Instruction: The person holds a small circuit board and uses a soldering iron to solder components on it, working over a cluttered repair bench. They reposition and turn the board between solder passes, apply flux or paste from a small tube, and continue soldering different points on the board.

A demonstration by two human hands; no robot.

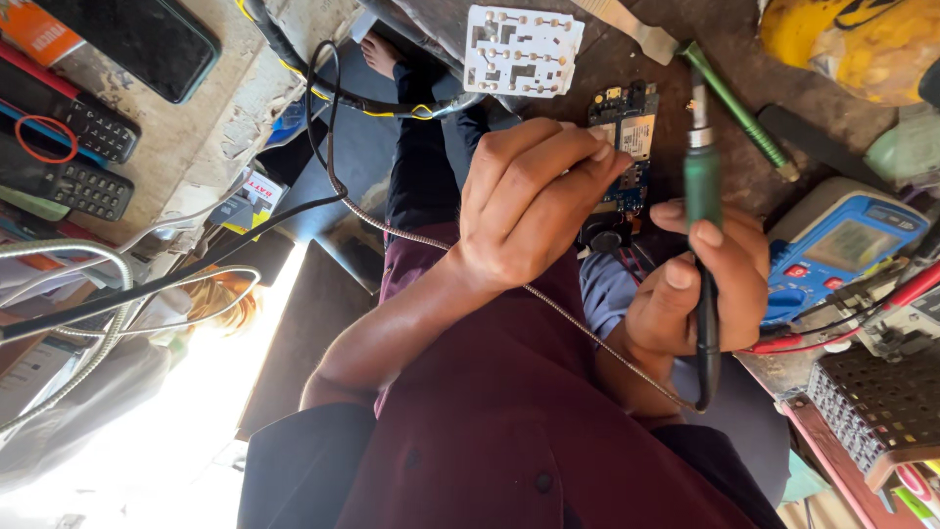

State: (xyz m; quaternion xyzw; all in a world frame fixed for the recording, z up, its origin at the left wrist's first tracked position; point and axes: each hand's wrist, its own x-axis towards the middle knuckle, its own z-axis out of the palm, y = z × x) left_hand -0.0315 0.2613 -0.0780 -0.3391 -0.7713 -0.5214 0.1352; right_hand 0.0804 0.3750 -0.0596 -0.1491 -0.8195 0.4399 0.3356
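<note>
Fingers (685,274) around green soldering iron (701,186)

The soldering iron (702,186) has a matt green plastic grip and a dull metal tip. Beside it, the circuit board (623,137) looks glossy blue with shiny metal parts. Right of the iron, the multimeter (832,250) is smooth blue plastic. The workbench (744,49) looks rough, worn wood.

Probably repair workshop: multimeter (842,250), circuit board (624,132)
</note>
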